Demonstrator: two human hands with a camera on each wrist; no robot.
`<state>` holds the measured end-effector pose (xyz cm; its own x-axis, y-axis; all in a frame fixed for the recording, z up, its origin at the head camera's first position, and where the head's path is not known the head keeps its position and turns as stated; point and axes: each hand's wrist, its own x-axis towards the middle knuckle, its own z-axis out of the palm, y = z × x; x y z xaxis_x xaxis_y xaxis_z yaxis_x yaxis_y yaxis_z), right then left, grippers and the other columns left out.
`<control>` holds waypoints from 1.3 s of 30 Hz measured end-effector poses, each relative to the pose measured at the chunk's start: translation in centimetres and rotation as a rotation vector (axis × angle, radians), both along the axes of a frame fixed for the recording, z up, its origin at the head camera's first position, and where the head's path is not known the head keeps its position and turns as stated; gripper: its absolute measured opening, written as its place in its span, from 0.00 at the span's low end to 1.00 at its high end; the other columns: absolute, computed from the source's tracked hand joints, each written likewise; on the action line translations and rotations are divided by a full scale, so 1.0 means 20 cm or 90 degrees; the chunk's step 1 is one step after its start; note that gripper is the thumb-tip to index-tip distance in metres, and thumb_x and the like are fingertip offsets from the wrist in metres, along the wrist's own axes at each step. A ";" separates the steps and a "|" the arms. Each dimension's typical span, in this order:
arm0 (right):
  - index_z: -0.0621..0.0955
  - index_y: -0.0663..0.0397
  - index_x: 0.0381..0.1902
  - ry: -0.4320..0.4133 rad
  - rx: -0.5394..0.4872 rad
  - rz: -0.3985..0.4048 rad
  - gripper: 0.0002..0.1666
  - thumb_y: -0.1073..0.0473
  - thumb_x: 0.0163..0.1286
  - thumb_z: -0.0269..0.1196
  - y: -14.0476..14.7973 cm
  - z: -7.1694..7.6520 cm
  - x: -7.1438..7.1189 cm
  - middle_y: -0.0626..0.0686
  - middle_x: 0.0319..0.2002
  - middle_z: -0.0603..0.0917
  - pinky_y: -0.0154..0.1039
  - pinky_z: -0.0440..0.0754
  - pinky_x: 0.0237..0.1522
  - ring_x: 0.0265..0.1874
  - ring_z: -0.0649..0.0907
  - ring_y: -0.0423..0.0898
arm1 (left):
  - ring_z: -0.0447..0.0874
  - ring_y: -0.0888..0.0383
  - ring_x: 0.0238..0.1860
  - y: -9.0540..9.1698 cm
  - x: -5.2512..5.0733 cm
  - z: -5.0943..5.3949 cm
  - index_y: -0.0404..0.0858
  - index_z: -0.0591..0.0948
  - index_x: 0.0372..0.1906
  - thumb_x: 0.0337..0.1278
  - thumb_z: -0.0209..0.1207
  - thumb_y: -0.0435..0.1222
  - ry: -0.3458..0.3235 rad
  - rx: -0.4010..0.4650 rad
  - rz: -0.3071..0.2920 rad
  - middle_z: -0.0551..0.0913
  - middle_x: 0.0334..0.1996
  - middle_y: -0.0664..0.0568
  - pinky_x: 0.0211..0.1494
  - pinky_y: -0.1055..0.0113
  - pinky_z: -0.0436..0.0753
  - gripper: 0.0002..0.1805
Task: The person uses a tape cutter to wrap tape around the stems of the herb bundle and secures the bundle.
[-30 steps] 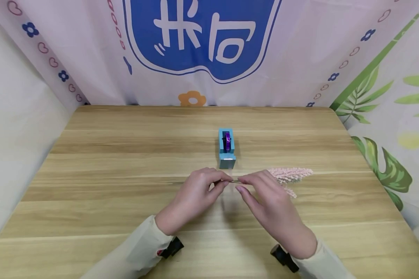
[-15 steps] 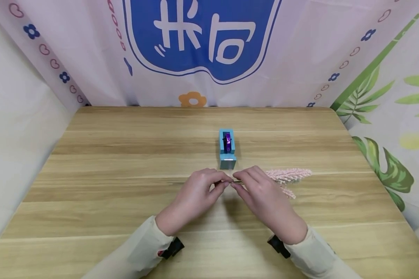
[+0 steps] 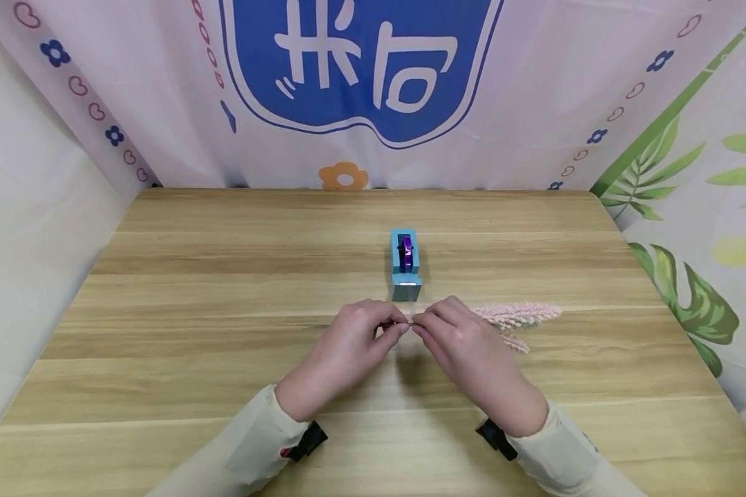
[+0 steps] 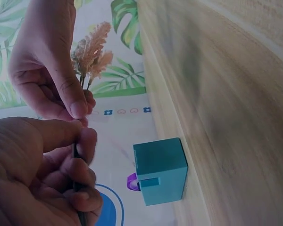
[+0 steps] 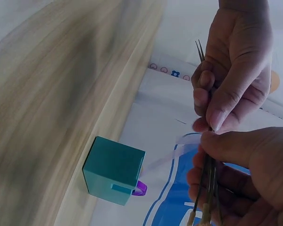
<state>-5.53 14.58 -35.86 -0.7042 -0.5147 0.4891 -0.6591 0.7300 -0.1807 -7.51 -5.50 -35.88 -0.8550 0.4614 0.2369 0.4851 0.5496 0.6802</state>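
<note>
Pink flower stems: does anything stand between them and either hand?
Nothing visible does: the left hand and right hand both grip the flower stems. The blue tape dispenser stands beyond the hands, not between.

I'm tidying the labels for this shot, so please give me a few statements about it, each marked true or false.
1. The left hand and the right hand both grip the flower stems. True.
2. The blue tape dispenser stands nearer the person than both hands. False: it stands beyond them.
3. The tape roll in the dispenser is purple. True.
4. The left hand lies flat on the wooden table. False: it is curled around the stems.
5. The pink blossoms show on the right hand's side. True.
6. The dispenser lies tipped on its side. False: it stands upright on the table.
</note>
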 end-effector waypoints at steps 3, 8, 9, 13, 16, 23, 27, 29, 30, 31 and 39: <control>0.89 0.55 0.41 0.016 0.023 0.003 0.06 0.65 0.66 0.73 0.00 0.00 0.00 0.48 0.38 0.88 0.32 0.87 0.38 0.39 0.85 0.41 | 0.77 0.64 0.30 0.00 0.00 0.00 0.38 0.90 0.38 0.68 0.67 0.32 -0.013 -0.011 0.006 0.89 0.33 0.53 0.34 0.74 0.77 0.03; 0.89 0.54 0.39 0.049 0.060 0.003 0.04 0.63 0.66 0.73 0.00 -0.01 -0.01 0.47 0.36 0.89 0.32 0.88 0.37 0.36 0.86 0.42 | 0.78 0.62 0.31 0.01 0.01 0.01 0.35 0.90 0.39 0.69 0.65 0.32 -0.005 -0.026 0.006 0.88 0.32 0.51 0.35 0.73 0.78 0.05; 0.89 0.54 0.39 0.055 0.064 0.004 0.04 0.63 0.66 0.73 0.00 -0.01 -0.02 0.47 0.35 0.89 0.33 0.88 0.37 0.36 0.86 0.42 | 0.78 0.62 0.31 0.01 0.01 0.01 0.35 0.90 0.39 0.69 0.65 0.31 -0.001 -0.026 0.005 0.88 0.32 0.51 0.35 0.73 0.78 0.06; 0.89 0.54 0.38 0.063 0.070 0.013 0.03 0.63 0.67 0.73 0.01 -0.01 -0.03 0.47 0.34 0.90 0.33 0.87 0.38 0.35 0.85 0.42 | 0.76 0.62 0.31 0.01 0.00 0.01 0.35 0.90 0.39 0.70 0.64 0.31 0.001 -0.029 0.005 0.88 0.32 0.52 0.36 0.72 0.77 0.05; 0.89 0.54 0.38 0.062 0.071 0.014 0.04 0.63 0.66 0.74 0.01 -0.01 -0.03 0.47 0.35 0.90 0.32 0.87 0.38 0.36 0.86 0.42 | 0.77 0.62 0.31 0.01 0.00 0.01 0.36 0.90 0.39 0.70 0.65 0.32 -0.007 -0.031 0.009 0.88 0.32 0.52 0.37 0.72 0.77 0.05; 0.89 0.53 0.39 0.052 0.086 -0.008 0.06 0.59 0.67 0.74 0.01 0.01 -0.02 0.47 0.35 0.90 0.35 0.88 0.40 0.35 0.86 0.42 | 0.77 0.60 0.32 0.00 0.00 -0.01 0.36 0.89 0.38 0.68 0.66 0.30 0.007 -0.033 0.000 0.87 0.31 0.52 0.38 0.70 0.77 0.04; 0.89 0.54 0.39 0.036 0.099 -0.024 0.07 0.58 0.68 0.74 0.01 0.03 -0.01 0.48 0.35 0.90 0.36 0.88 0.40 0.35 0.87 0.43 | 0.78 0.58 0.33 0.00 0.00 -0.02 0.36 0.89 0.37 0.67 0.66 0.29 0.017 -0.035 -0.007 0.87 0.31 0.52 0.39 0.70 0.77 0.03; 0.89 0.54 0.38 0.025 0.101 -0.029 0.06 0.57 0.68 0.74 0.01 0.04 -0.01 0.47 0.34 0.90 0.37 0.88 0.40 0.34 0.87 0.43 | 0.78 0.58 0.33 0.01 0.00 -0.02 0.36 0.89 0.37 0.67 0.66 0.29 0.020 -0.036 -0.009 0.87 0.32 0.52 0.39 0.70 0.77 0.03; 0.89 0.54 0.38 0.018 0.101 -0.029 0.06 0.57 0.68 0.73 0.01 0.04 -0.01 0.47 0.34 0.90 0.37 0.88 0.40 0.34 0.87 0.43 | 0.78 0.58 0.34 0.01 -0.01 -0.02 0.36 0.89 0.37 0.67 0.66 0.29 0.022 -0.037 -0.010 0.88 0.32 0.52 0.40 0.70 0.77 0.03; 0.89 0.54 0.37 0.013 0.102 -0.029 0.06 0.57 0.68 0.73 0.02 0.05 -0.02 0.47 0.34 0.90 0.38 0.88 0.41 0.34 0.87 0.43 | 0.77 0.59 0.34 0.01 0.00 -0.02 0.36 0.89 0.37 0.67 0.66 0.29 0.023 -0.037 -0.010 0.88 0.32 0.52 0.40 0.70 0.77 0.03; 0.90 0.51 0.38 -0.035 0.108 -0.020 0.04 0.58 0.68 0.73 0.04 0.06 -0.03 0.45 0.34 0.89 0.38 0.88 0.40 0.34 0.87 0.41 | 0.77 0.59 0.34 0.00 0.00 -0.03 0.37 0.89 0.37 0.66 0.66 0.30 0.034 -0.032 -0.008 0.88 0.32 0.52 0.41 0.69 0.78 0.03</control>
